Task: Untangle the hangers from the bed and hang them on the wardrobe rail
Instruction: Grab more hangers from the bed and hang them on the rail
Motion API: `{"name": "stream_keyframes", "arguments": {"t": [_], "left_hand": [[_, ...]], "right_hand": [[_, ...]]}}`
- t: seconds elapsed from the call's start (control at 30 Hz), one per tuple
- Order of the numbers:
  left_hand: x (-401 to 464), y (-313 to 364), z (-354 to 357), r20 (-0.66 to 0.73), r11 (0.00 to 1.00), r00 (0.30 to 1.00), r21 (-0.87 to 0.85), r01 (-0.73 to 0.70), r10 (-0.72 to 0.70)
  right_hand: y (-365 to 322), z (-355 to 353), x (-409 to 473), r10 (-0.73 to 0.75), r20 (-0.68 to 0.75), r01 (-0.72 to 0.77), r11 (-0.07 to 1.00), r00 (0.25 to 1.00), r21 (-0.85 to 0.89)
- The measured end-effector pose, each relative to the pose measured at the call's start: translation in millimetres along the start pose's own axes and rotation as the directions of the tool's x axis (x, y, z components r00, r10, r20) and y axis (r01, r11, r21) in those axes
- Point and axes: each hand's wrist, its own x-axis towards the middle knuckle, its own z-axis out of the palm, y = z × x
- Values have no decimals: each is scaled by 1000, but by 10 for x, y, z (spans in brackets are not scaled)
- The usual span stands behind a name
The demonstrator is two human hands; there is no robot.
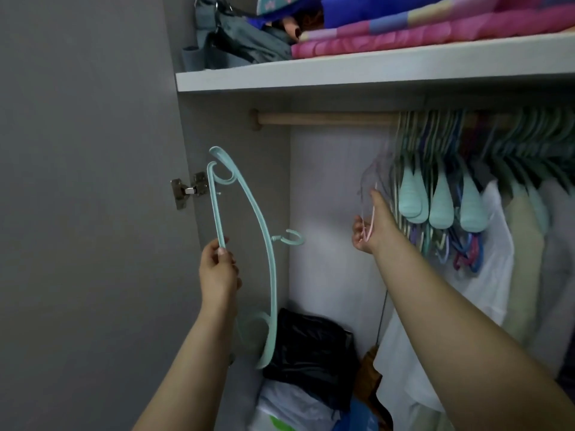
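Wardrobe rail [323,118] packed with hangers [441,203] – left hand [217,269] grips mint hangers [258,231], right hand [371,228] grasps a blurred pink hanger [371,223].

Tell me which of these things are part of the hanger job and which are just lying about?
Job: teal hangers gripped in left hand; blurred pink hanger in right hand; rail; hung hangers.

Lying about: blankets, grey bag, shelf, black bag, hinge.
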Motion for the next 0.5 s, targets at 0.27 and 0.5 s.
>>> {"name": "stream_keyframes", "arguments": {"t": [0.27, 0.5], "left_hand": [[16, -334, 153, 101, 926, 957, -243, 289, -272], [68, -631, 411, 179, 800, 883, -376, 468, -433]], "right_hand": [[847, -415, -238, 144, 144, -163, 978, 979, 127], [1697, -441, -698, 348, 460, -203, 920, 817, -335]]}}
